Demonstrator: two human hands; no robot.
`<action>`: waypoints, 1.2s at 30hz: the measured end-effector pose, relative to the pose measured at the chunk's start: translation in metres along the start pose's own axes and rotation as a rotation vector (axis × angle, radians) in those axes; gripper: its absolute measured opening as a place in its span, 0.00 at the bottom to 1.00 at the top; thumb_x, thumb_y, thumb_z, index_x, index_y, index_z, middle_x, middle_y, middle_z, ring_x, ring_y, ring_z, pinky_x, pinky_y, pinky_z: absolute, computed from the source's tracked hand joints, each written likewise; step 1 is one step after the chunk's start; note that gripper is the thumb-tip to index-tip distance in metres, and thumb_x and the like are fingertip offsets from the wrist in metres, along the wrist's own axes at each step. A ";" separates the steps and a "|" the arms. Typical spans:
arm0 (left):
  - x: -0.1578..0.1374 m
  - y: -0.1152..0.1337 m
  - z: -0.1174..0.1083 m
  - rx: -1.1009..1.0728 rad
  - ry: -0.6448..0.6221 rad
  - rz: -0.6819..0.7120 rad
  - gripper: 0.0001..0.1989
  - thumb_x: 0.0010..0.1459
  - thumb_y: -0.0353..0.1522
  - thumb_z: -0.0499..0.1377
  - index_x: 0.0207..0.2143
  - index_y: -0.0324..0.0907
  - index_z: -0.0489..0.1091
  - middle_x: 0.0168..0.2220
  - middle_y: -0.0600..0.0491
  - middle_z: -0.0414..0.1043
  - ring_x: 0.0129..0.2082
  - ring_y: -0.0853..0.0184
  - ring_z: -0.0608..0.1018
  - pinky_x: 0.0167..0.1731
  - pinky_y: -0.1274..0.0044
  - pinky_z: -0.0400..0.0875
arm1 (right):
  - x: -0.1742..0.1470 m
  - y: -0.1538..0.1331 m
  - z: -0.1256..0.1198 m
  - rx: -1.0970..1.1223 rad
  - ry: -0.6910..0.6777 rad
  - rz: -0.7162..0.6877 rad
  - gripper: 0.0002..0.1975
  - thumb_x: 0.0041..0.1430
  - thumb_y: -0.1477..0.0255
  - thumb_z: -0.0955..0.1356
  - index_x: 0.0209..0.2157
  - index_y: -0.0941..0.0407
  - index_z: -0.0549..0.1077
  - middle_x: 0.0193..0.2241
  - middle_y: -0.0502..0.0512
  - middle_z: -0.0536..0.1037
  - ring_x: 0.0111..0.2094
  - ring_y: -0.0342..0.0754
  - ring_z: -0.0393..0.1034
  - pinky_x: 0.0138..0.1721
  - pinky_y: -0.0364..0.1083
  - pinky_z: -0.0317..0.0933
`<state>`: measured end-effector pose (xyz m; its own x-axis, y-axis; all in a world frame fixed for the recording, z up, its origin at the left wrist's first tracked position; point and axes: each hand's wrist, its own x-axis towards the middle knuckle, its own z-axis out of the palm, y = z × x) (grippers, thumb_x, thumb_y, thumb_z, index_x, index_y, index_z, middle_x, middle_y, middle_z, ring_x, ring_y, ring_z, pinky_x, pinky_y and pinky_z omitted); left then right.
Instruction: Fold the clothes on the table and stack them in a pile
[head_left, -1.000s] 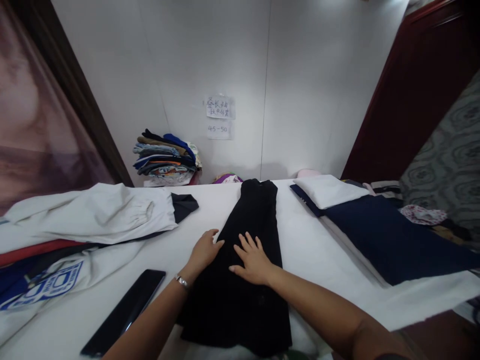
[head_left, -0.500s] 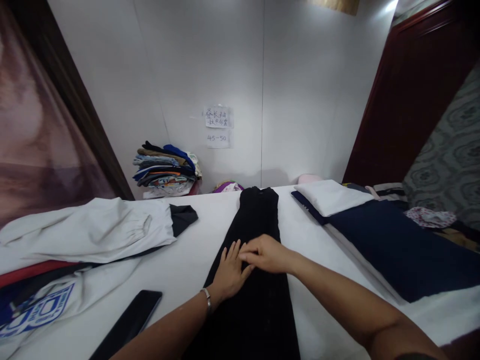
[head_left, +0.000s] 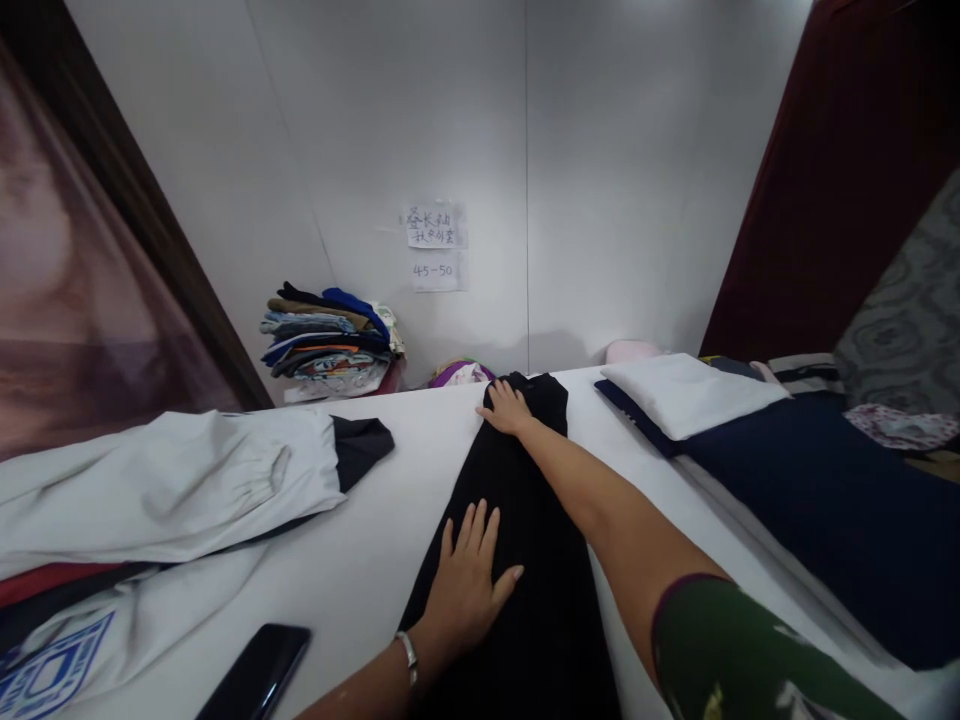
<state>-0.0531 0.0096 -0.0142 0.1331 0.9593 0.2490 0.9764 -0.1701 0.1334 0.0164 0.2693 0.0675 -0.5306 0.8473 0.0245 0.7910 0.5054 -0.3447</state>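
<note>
On the desk (head_left: 405, 450) lies a black garment (head_left: 491, 475), left hand (head_left: 466, 588) spread flat on it, right hand (head_left: 508, 408) splayed at its far end; smoothing seems in hand, next needing even pressure

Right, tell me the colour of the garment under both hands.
The garment is black, best seen in the head view.
</note>
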 end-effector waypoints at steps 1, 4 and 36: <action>0.000 -0.001 0.001 -0.003 -0.005 0.003 0.35 0.62 0.48 0.48 0.66 0.40 0.51 0.66 0.40 0.48 0.66 0.49 0.54 0.61 0.52 0.50 | 0.003 0.012 0.008 -0.011 -0.058 0.075 0.36 0.65 0.55 0.56 0.67 0.60 0.46 0.69 0.62 0.41 0.69 0.54 0.30 0.65 0.57 0.30; 0.000 -0.002 0.003 -0.011 -0.002 0.007 0.34 0.62 0.46 0.49 0.66 0.42 0.50 0.67 0.42 0.49 0.66 0.50 0.54 0.62 0.53 0.49 | 0.009 0.037 0.028 -0.016 -0.136 0.188 0.35 0.65 0.56 0.56 0.66 0.64 0.50 0.67 0.67 0.45 0.68 0.59 0.36 0.64 0.60 0.33; 0.007 0.011 -0.014 0.083 -0.083 -0.029 0.35 0.64 0.48 0.42 0.66 0.36 0.50 0.67 0.41 0.48 0.67 0.55 0.51 0.63 0.57 0.48 | -0.170 0.058 0.049 0.258 -0.058 0.187 0.36 0.65 0.54 0.56 0.66 0.61 0.50 0.68 0.59 0.44 0.68 0.56 0.31 0.65 0.53 0.36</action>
<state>-0.0438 0.0110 0.0021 0.1145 0.9796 0.1653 0.9903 -0.1257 0.0592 0.1380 0.1465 -0.0030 -0.4054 0.9071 -0.1131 0.7772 0.2769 -0.5651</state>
